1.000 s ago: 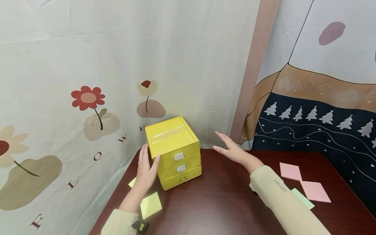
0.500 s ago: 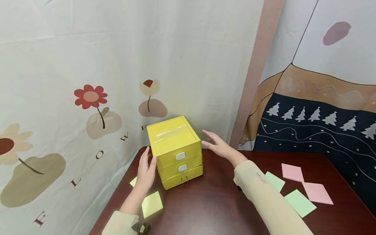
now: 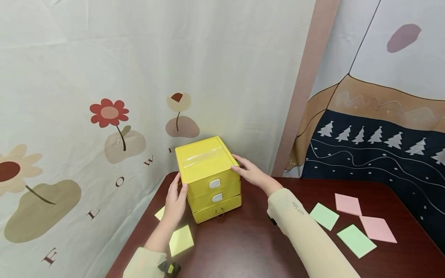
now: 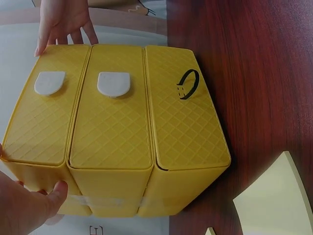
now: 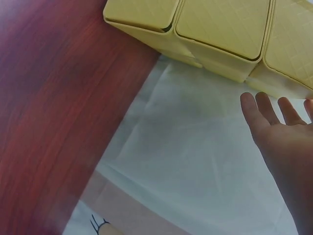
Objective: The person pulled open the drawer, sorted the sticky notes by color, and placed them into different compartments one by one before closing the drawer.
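Observation:
A yellow drawer box (image 3: 205, 158) with three stacked drawers stands on the table against the curtain. Its upper two drawers have white pull tabs, and the lowest a thin dark loop (image 4: 190, 84). My left hand (image 3: 175, 201) lies along the box's left side, thumb near the front corner; the left wrist view shows that thumb (image 4: 57, 193) against the side wall. At the upper right edge, my right hand (image 3: 254, 174) has its fingertips right at the side and its thumb by the top corner. In the right wrist view the right hand's fingers (image 5: 252, 110) look nearly straight.
Two yellow sticky-note pads lie at the left, one pad (image 3: 181, 240) in front of the box. Green pads (image 3: 356, 240) and pink pads (image 3: 348, 204) lie on the right of the dark red table (image 3: 250, 247). A patterned curtain (image 3: 236, 77) hangs behind.
My right hand has moved left from beside the box to its upper right edge, uncovering the green pads. The left hand stays at the left side, and the view has shifted slightly.

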`<state>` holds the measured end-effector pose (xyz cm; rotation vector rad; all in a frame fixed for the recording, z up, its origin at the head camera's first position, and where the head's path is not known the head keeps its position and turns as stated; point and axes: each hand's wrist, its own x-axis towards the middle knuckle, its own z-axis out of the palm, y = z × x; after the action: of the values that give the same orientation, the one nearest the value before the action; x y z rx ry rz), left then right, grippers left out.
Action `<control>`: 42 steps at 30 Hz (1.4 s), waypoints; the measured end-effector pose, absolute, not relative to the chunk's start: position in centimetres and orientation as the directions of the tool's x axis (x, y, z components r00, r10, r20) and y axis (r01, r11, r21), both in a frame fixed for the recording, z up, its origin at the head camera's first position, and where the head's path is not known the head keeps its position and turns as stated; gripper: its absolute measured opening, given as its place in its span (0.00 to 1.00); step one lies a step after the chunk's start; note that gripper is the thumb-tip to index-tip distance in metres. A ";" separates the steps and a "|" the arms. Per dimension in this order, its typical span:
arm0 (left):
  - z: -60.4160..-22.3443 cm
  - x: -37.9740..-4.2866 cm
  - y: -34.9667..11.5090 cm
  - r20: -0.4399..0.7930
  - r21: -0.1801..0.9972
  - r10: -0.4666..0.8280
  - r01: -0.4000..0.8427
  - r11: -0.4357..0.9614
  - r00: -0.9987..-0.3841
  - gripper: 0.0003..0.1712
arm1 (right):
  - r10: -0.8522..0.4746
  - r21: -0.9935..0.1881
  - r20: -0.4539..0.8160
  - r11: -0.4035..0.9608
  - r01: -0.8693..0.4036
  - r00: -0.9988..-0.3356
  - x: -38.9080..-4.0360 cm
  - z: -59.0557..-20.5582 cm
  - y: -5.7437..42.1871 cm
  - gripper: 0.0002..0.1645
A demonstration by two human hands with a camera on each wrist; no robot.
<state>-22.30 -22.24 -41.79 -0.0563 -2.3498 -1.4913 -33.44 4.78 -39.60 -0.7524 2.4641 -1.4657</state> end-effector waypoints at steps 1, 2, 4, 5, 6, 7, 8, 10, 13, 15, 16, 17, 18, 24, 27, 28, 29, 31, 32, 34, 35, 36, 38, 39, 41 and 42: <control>-41.7 -22.3 -22.2 0.315 0.870 -0.154 0.219 0.442 -0.937 0.33 | -0.501 -0.868 0.096 0.380 -0.318 -0.860 -33.5 -39.7 4.7 0.39; -41.5 -22.2 -22.1 0.305 0.875 -0.157 0.211 0.436 -0.940 0.32 | -0.500 -0.881 0.086 0.365 -0.300 -0.862 -33.5 -39.8 4.7 0.39; -40.5 -21.6 -21.7 0.285 0.882 -0.163 0.192 0.430 -0.945 0.32 | -0.502 -0.915 0.064 0.315 -0.251 -0.863 -33.6 -39.9 4.6 0.40; -40.0 -21.2 -21.4 0.277 0.885 -0.167 0.184 0.427 -0.946 0.32 | -0.505 -0.933 0.049 0.285 -0.221 -0.861 -33.3 -39.7 4.5 0.40; -39.9 -21.2 -21.3 0.274 0.888 -0.172 0.180 0.424 -0.946 0.32 | -0.506 -0.947 0.041 0.255 -0.196 -0.861 -33.3 -39.7 4.5 0.40; -40.0 -21.3 -21.3 0.273 0.890 -0.177 0.179 0.420 -0.946 0.31 | -0.506 -0.959 0.034 0.227 -0.171 -0.862 -33.3 -39.8 4.4 0.40; -40.0 -21.3 -21.2 0.270 0.893 -0.183 0.175 0.415 -0.945 0.31 | -0.504 -0.968 0.029 0.202 -0.150 -0.863 -33.2 -39.8 4.3 0.40; -40.4 -21.6 -21.4 0.281 0.892 -0.191 0.182 0.413 -0.940 0.31 | -0.490 -0.976 0.021 0.177 -0.123 -0.871 -33.1 -39.8 4.2 0.39; -41.0 -22.1 -21.7 0.275 0.905 -0.202 0.183 0.383 -0.940 0.31 | -0.467 -0.979 0.029 0.167 -0.121 -0.884 -33.1 -40.1 4.1 0.38; -40.8 -22.0 -21.6 0.261 0.916 -0.207 0.174 0.361 -0.943 0.31 | -0.453 -0.981 0.028 0.160 -0.113 -0.891 -33.0 -40.1 4.0 0.38; -40.7 -22.0 -21.6 0.256 0.922 -0.207 0.174 0.346 -0.944 0.31 | -0.447 -0.982 0.029 0.154 -0.108 -0.894 -32.9 -40.1 4.0 0.37; -40.7 -22.1 -21.6 0.253 0.925 -0.206 0.175 0.337 -0.945 0.31 | -0.442 -0.984 0.028 0.147 -0.103 -0.897 -32.9 -40.1 4.0 0.37; -40.8 -22.1 -21.6 0.253 0.926 -0.207 0.174 0.335 -0.945 0.30 | -0.434 -0.985 0.026 0.140 -0.096 -0.900 -32.9 -40.1 4.0 0.37; -41.2 -22.3 -21.6 0.272 0.915 -0.214 0.184 0.359 -0.938 0.30 | -0.405 -0.990 0.021 0.123 -0.077 -0.914 -32.7 -40.0 3.9 0.36; -40.9 -22.2 -21.5 0.273 0.920 -0.217 0.188 0.344 -0.937 0.30 | -0.388 -0.991 0.006 0.119 -0.057 -0.921 -32.7 -39.9 3.8 0.35; -40.7 -22.1 -21.4 0.272 0.922 -0.216 0.190 0.338 -0.938 0.30 | -0.383 -0.992 0.005 0.117 -0.054 -0.924 -32.7 -39.9 3.8 0.35; -40.5 -22.1 -21.4 0.271 0.924 -0.215 0.192 0.329 -0.938 0.30 | -0.377 -0.992 0.004 0.114 -0.051 -0.926 -32.7 -39.9 3.8 0.35; -40.3 -22.0 -21.3 0.271 0.926 -0.210 0.196 0.322 -0.939 0.30 | -0.363 -0.993 0.002 0.111 -0.045 -0.932 -32.6 -39.9 3.8 0.35; -40.3 -22.0 -21.3 0.270 0.925 -0.209 0.193 0.327 -0.940 0.29 | -0.358 -0.993 0.002 0.109 -0.044 -0.934 -32.5 -39.9 3.8 0.34; -40.4 -22.1 -21.4 0.276 0.919 -0.205 0.195 0.343 -0.939 0.29 | -0.351 -0.993 0.003 0.108 -0.044 -0.936 -32.4 -39.9 3.8 0.34; -40.7 -22.2 -21.5 0.281 0.915 -0.205 0.198 0.352 -0.937 0.29 | -0.347 -0.993 -0.001 0.108 -0.039 -0.938 -32.4 -40.0 3.8 0.34; -40.9 -22.3 -21.6 0.286 0.911 -0.204 0.199 0.362 -0.936 0.29 | -0.347 -0.993 0.001 0.112 -0.042 -0.938 -32.3 -40.0 3.9 0.34; -41.3 -22.5 -21.7 0.297 0.906 -0.200 0.209 0.369 -0.934 0.29 | -0.349 -0.992 0.005 0.117 -0.049 -0.937 -32.1 -40.0 4.0 0.35; -41.4 -22.6 -21.7 0.302 0.905 -0.196 0.216 0.367 -0.933 0.29 | -0.349 -0.991 0.007 0.120 -0.053 -0.937 -32.0 -40.1 4.0 0.36; -41.6 -22.8 -21.7 0.309 0.905 -0.186 0.228 0.360 -0.933 0.29 | -0.349 -0.991 0.012 0.123 -0.059 -0.937 -31.9 -40.1 4.2 0.36; -41.6 -22.8 -21.7 0.308 0.906 -0.179 0.231 0.356 -0.934 0.29 | -0.349 -0.990 0.015 0.126 -0.063 -0.937 -31.9 -40.1 4.3 0.36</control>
<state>-22.82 -21.67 -41.60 -0.0456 -2.2694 -1.6024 -31.86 4.27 -40.10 -0.4079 2.1800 -1.8987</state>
